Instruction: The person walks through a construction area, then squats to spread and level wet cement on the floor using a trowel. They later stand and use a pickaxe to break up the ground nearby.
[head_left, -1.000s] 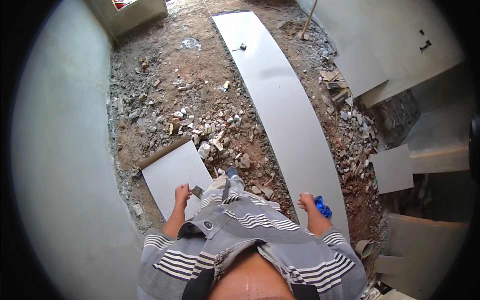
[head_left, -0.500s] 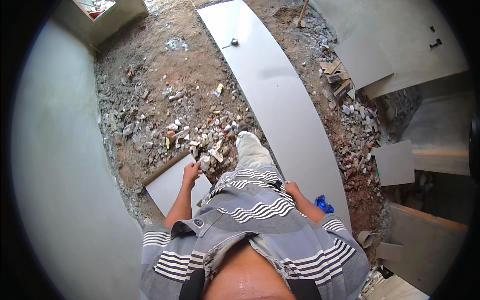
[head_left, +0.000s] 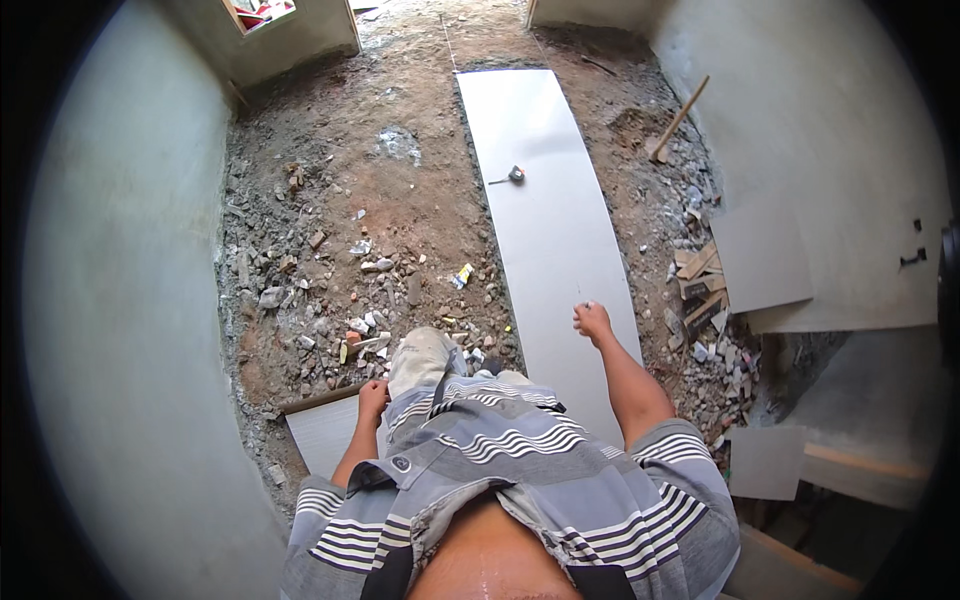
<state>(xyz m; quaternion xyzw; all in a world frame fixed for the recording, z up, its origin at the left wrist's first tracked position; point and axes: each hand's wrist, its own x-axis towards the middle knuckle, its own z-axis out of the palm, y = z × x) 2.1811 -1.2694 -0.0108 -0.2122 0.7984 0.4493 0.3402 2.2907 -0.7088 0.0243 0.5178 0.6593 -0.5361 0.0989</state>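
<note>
A long pale grey board (head_left: 545, 240) lies flat on the dirt floor, stretching away from me. On its far part rests a small dark tape measure (head_left: 516, 175) with a short strip sticking out. My right hand (head_left: 592, 318) hovers over the board, fingers curled closed; a small dark spot shows at the fingertips, too small to name. Down beside my left thigh hangs my left hand (head_left: 374, 398), also curled, its palm side hidden. Next to it, a pale sheet with a brown edge (head_left: 325, 430) lies on the rubble, partly covered by my arm.
Stones and broken rubble (head_left: 375, 330) cover the ground left of the board. On the right are wood scraps (head_left: 700, 275), a leaning grey panel (head_left: 760, 260) and a wooden-handled tool (head_left: 680, 118). Plastered walls (head_left: 130, 300) stand on both sides.
My right hand has swung forward from my hip to above the board. The view has turned, so the board now runs straighter ahead. My left hand stays low at my side.
</note>
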